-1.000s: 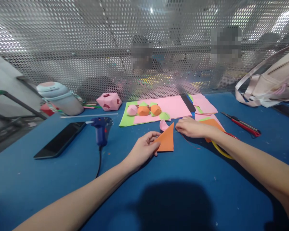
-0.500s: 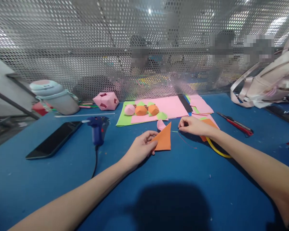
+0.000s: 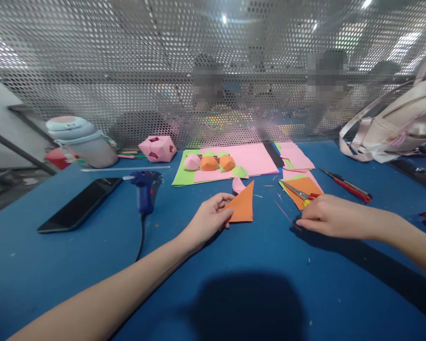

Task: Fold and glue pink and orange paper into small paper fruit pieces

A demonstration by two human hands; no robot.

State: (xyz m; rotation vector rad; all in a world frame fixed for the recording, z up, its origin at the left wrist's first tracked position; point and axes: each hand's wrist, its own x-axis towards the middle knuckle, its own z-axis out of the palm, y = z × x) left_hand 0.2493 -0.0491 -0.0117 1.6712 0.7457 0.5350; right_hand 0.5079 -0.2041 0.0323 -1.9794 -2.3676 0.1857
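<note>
My left hand (image 3: pixel 213 213) pinches a folded orange paper triangle (image 3: pixel 244 206), its point up, just above the blue table. A small curved pink paper piece (image 3: pixel 238 185) lies behind it. To the right, my right hand (image 3: pixel 328 217) closes over the handles of the scissors (image 3: pixel 298 191); a bit of red and yellow handle shows beside the fingers, the rest is hidden under the hand. The blades point up and left across orange paper (image 3: pixel 307 183). Close to the right fingertips lies a thin red paper strip (image 3: pixel 286 214).
On the left are a blue glue gun (image 3: pixel 145 194), a phone (image 3: pixel 80 204), a bottle (image 3: pixel 83 144) and a pink paper ball (image 3: pixel 158 148). Paper domes (image 3: pixel 208 163) sit on stacked sheets (image 3: pixel 253 158) by the perforated screen. Rightward lie a red cutter (image 3: pixel 350 185) and a bag (image 3: pixel 394 123).
My right hand has moved right and nearer, from the small scraps to the scissors' handles. The red strip has shifted right. My left hand still holds the orange paper.
</note>
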